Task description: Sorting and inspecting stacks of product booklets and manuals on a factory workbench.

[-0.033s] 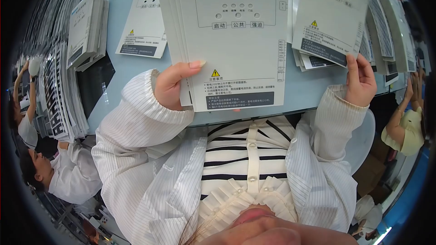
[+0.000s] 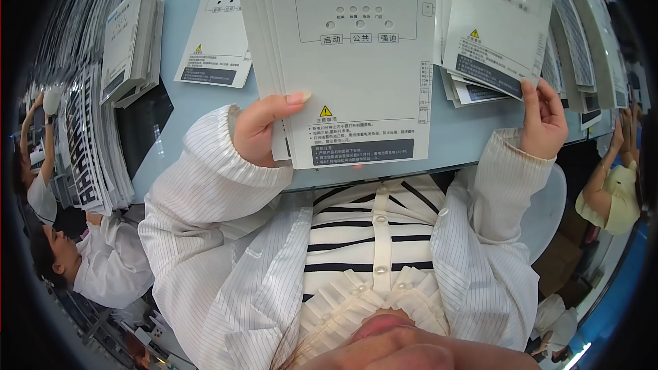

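Observation:
My left hand (image 2: 267, 127) is closed round the lower left edge of several light grey printed panel sheets, its thumb on top. The front panel sheet (image 2: 363, 82) faces up, with small round holes, a yellow warning triangle and a dark text block; the sheets behind it fan out to the left. My right hand (image 2: 543, 118) pinches the bottom right corner of another panel sheet (image 2: 497, 41) of the same kind. That sheet is tilted above a small pile of sheets (image 2: 473, 92). The undersides of the held sheets are hidden.
A similar sheet (image 2: 214, 44) lies on the blue-grey table (image 2: 178, 120). Stacked panels (image 2: 127, 44) stand at the left, beside bundled printed sheets (image 2: 96, 144). More stacks (image 2: 595, 34) line the right. Co-workers (image 2: 113, 260) sit at the left and right.
The sheet in my right hand has shifted slightly left and down, together with the hand. My left hand and its sheets stay almost still.

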Action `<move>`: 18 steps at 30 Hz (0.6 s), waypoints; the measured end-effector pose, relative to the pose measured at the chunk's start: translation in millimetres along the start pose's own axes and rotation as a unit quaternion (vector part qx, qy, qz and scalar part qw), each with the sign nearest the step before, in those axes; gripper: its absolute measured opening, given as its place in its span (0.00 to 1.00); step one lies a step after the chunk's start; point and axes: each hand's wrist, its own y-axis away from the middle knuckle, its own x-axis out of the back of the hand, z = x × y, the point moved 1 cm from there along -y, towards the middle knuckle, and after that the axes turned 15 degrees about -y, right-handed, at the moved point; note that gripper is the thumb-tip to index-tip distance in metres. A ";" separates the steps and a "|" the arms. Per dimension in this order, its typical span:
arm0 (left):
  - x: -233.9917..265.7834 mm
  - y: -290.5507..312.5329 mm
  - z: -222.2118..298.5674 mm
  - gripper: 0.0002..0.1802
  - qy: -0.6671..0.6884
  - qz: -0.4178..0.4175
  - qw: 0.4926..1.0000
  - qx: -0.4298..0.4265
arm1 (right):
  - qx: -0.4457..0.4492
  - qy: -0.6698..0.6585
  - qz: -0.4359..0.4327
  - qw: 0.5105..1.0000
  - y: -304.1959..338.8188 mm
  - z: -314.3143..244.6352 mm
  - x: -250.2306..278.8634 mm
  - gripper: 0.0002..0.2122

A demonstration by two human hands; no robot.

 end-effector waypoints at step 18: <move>-3.5 1.6 1.3 0.29 -0.042 0.060 0.997 -0.003 | -0.271 -0.138 -0.339 0.890 57.3 -23.5 -47.0 0.05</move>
